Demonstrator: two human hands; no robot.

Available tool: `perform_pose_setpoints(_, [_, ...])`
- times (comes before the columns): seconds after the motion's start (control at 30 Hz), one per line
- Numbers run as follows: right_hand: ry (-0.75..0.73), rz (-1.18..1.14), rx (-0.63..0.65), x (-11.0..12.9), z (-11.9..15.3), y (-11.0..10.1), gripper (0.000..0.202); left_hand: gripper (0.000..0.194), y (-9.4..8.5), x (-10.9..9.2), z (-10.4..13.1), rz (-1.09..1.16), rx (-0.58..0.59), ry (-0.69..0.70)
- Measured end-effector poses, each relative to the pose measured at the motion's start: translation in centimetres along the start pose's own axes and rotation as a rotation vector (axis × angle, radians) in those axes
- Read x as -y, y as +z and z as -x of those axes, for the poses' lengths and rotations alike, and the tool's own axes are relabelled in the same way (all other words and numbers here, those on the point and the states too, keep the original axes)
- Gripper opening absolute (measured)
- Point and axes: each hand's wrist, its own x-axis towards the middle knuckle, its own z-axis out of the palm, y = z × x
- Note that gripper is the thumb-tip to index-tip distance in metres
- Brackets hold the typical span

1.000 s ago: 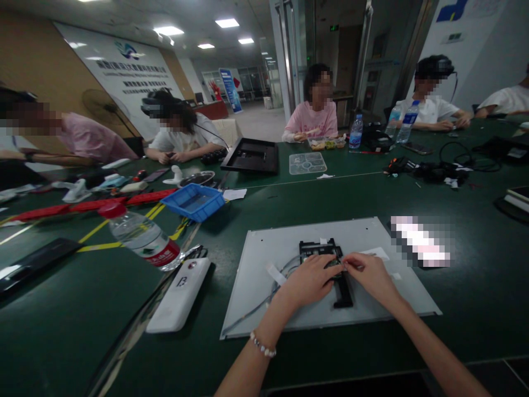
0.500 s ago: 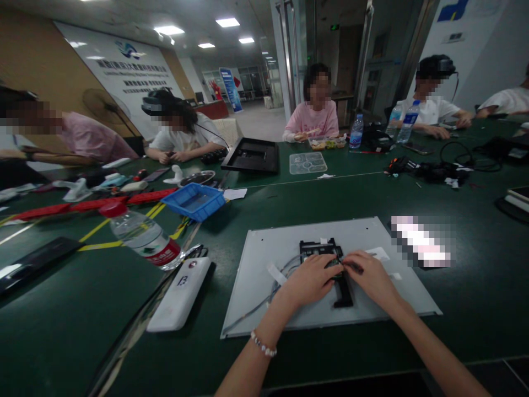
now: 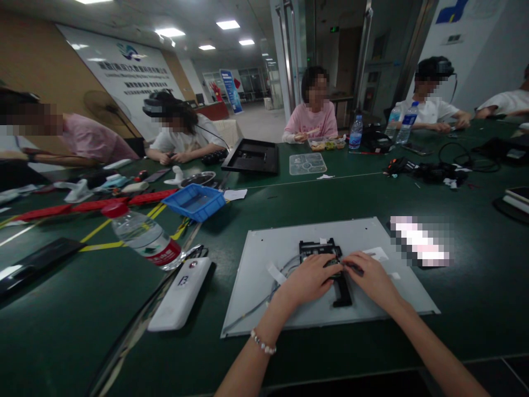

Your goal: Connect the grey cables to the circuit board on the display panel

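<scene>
A flat pale panel (image 3: 256, 275) lies on the green table, with a black bracket (image 3: 342, 292) on its middle. Grey cables (image 3: 264, 300) and a strip of white tape (image 3: 275, 273) are left of the bracket. My left hand (image 3: 314, 278) rests over the bracket with its fingers bent together; what is under the fingertips is hidden. At the bracket's right edge my right hand (image 3: 366, 270) is closed in a pinch, and anything between its fingertips is too small to name.
Left of the panel are a white power bank (image 3: 179, 295), a tilted water bottle (image 3: 144, 234) and a blue tray (image 3: 195, 201). A phone (image 3: 419, 242) lies right of it. Across the table are a black frame (image 3: 252, 156), bottles, cables and several people.
</scene>
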Motion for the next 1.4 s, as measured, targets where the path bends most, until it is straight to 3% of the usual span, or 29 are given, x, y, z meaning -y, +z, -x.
perform_pose_setpoints(1.4, [-0.031, -0.002, -0.011, -0.31, 0.08, 0.16, 0.017, 0.043, 0.22, -0.01, -0.07, -0.033, -0.011, -0.002])
